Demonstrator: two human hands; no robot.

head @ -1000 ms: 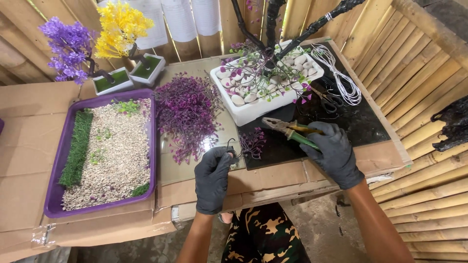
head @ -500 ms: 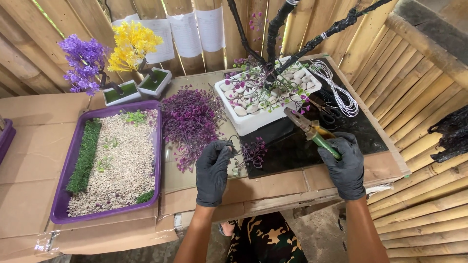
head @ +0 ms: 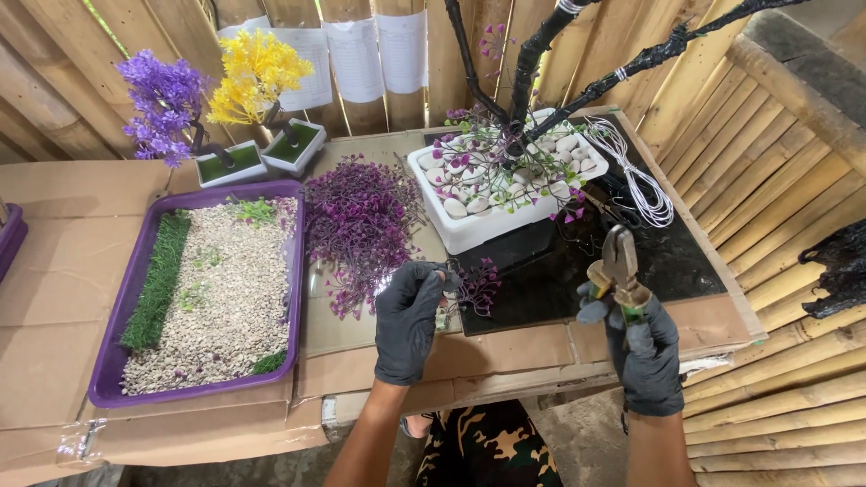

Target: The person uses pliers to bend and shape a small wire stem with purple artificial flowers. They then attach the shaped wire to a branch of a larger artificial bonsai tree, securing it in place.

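Head view looks down on your two black-gloved hands at the front edge of a cardboard-covered table (head: 81,271). Your left hand (head: 409,320) is closed, pinching a small purple sprig (head: 476,286) just beside the loose pile of purple foliage (head: 361,225). Your right hand (head: 645,347) is wrapped around the handles of a pair of pliers (head: 618,271), held upright with the nose pointing up over the dark mat (head: 559,271). Behind it stands a white planter (head: 469,230) with pebbles and dark branches. A purple tray (head: 104,383) of gravel lies well apart, to the left.
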